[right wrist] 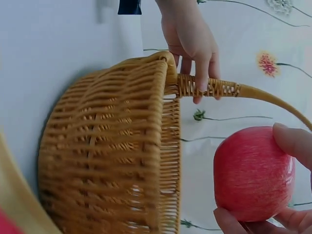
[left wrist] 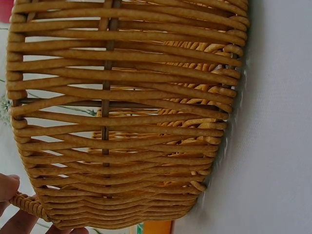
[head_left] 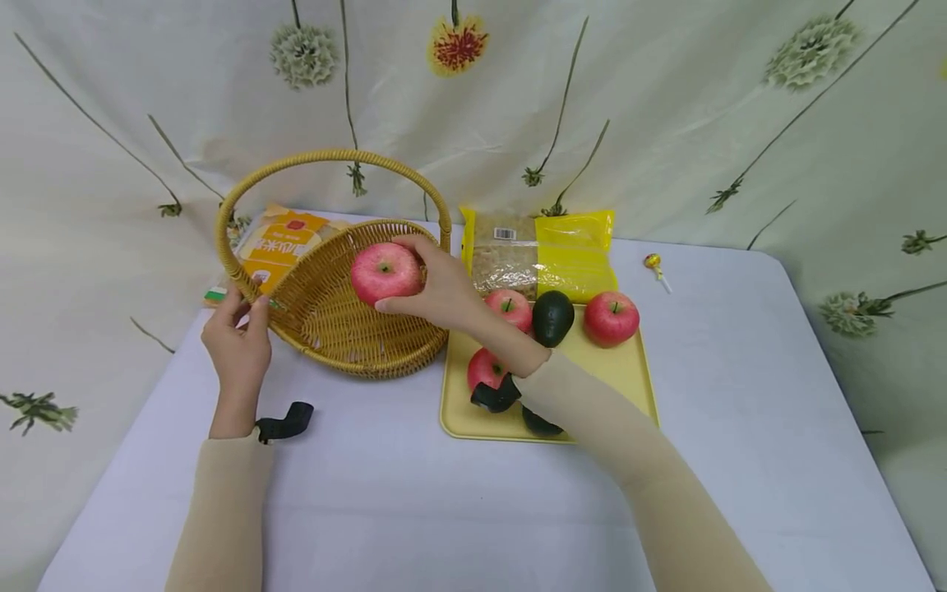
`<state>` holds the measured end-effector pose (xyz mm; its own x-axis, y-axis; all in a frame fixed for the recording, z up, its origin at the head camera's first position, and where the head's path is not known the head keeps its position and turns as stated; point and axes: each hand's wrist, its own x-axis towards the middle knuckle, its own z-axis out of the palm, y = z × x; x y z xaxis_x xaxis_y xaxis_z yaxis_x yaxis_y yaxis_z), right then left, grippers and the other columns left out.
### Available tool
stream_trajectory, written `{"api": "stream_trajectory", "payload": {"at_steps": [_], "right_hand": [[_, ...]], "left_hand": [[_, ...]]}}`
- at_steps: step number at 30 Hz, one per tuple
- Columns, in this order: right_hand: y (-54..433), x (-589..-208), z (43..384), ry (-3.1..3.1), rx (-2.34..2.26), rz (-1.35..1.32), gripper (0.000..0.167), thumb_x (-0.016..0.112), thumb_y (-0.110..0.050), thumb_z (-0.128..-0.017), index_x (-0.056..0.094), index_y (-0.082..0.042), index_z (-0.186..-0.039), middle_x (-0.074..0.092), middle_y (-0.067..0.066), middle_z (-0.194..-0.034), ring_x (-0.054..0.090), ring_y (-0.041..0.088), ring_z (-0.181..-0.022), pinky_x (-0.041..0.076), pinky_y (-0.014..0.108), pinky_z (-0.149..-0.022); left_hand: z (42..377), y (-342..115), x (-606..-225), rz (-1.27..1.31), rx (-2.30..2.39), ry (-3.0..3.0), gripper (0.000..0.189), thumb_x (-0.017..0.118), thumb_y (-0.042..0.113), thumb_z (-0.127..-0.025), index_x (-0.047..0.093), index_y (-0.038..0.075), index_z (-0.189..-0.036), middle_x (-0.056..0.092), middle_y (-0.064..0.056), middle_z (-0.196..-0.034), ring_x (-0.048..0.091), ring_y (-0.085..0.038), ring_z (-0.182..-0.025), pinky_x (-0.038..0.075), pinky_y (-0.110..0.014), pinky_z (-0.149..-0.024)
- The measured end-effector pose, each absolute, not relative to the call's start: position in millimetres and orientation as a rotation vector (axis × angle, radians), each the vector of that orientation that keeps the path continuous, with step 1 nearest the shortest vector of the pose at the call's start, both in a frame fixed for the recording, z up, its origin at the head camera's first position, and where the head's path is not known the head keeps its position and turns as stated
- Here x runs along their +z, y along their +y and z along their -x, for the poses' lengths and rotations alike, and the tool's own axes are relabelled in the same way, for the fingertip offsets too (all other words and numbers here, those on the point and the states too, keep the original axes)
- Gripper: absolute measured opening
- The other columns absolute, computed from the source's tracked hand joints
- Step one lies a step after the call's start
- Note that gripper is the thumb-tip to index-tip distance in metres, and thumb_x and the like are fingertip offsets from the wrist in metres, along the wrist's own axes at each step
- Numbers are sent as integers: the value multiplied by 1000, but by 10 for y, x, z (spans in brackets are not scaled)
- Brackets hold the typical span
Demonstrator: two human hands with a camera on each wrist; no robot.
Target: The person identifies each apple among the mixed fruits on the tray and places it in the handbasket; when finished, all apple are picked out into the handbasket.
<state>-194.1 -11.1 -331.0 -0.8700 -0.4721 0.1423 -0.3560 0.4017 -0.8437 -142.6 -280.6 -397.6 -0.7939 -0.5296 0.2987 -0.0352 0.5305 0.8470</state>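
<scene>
In the head view a wicker basket point(head_left: 348, 333) with a tall arched handle point(head_left: 333, 154) stands at the left of the table. My left hand point(head_left: 240, 345) grips the handle's lower left end, thumb and fingers around it; the right wrist view shows the same hold. A red apple point(head_left: 385, 275) is pinched between the thumb and fingers of my right hand point(head_left: 447, 288), held over the basket's opening. From the right wrist, the apple point(right wrist: 254, 173) appears above the level of the woven rim. The basket's wall point(left wrist: 131, 117) fills most of the left wrist view.
A yellow tray point(head_left: 607, 386) right of the basket bears several red apples point(head_left: 612, 318) and dark green avocados point(head_left: 553, 319), partly hidden by my right arm. Behind it lies a yellow bag point(head_left: 577, 255). An orange packet point(head_left: 284, 247) lies behind the basket, a lollipop point(head_left: 654, 263) at the back right.
</scene>
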Motion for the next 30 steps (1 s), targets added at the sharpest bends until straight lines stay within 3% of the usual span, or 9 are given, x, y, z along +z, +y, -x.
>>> {"api": "stream_trajectory", "payload": {"at_steps": [13, 30], "right_hand": [[-695, -3676, 2114, 2613, -1454, 562, 81, 87, -33, -72, 47, -19, -140, 59, 0, -133, 52, 19, -118, 49, 30, -93], [-946, -3834, 2313, 2680, -1320, 308, 80, 86, -35, -74, 45, -19, -140, 58, 0, -136, 52, 19, -123, 47, 33, -101]], "left_hand": [[1387, -2835, -4010, -478, -1213, -2232, 42, 52, 23, -100, 50, 32, -141, 57, -2, -141, 59, -18, -120, 52, -17, -90], [1405, -2808, -3984, -464, -1209, -2251, 42, 52, 24, -101, 49, 31, -142, 57, -1, -142, 58, -21, -122, 53, -21, -92]]}}
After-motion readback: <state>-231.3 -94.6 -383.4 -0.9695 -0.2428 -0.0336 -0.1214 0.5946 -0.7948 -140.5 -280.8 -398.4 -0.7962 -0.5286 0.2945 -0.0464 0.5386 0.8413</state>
